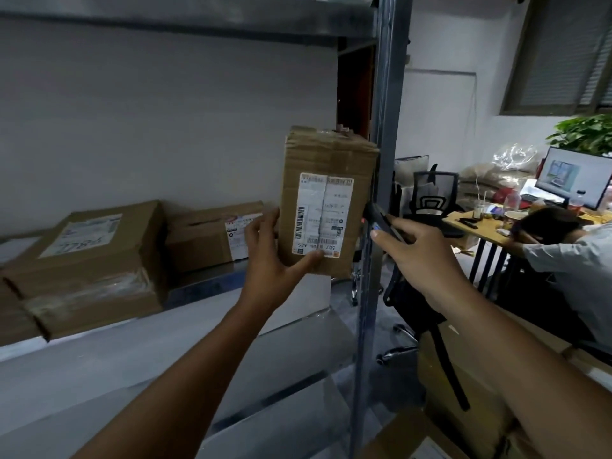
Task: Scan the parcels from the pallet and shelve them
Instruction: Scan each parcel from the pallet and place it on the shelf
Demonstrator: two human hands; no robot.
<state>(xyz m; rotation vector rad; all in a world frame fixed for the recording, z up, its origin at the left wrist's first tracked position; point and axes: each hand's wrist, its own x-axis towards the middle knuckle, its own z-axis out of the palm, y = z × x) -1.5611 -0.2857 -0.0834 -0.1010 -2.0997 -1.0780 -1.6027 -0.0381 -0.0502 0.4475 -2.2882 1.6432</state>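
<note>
Lying at the left of the frame, a stack of taped cartons [89, 260] sits on the grey shelf board [205, 289], the top one carrying a white label with handwriting. Just right of the stack, a lower brown box [205, 236] rests against the back wall, a label on its right end.

Near the centre, the left hand [268, 260] grips the parcel [328, 200], an upright brown carton at the right end of the shelf board. The thumb presses across the carton's lower front and the fingers wrap its left side. Whether the parcel's base rests on the board or hangs just above it cannot be told. Its shipping label [323, 215] faces the camera, printed upside down.

Beside the parcel's right edge stands the metal upright [381, 127] of the rack. In front of it the right hand [420, 253] is clamped round a black scanner [381, 218], thumb on top, its head close to the parcel's right side. A black strap [443, 352] hangs below the wrist.

Farther right are a black mesh chair [433, 197], a wooden desk [463, 220], a lit monitor [576, 180] with a leafy plant [586, 130] above it, and a person in a light shirt [569, 253] slumped at the desk. Brown cartons [463, 392] fill the lower right.
</note>
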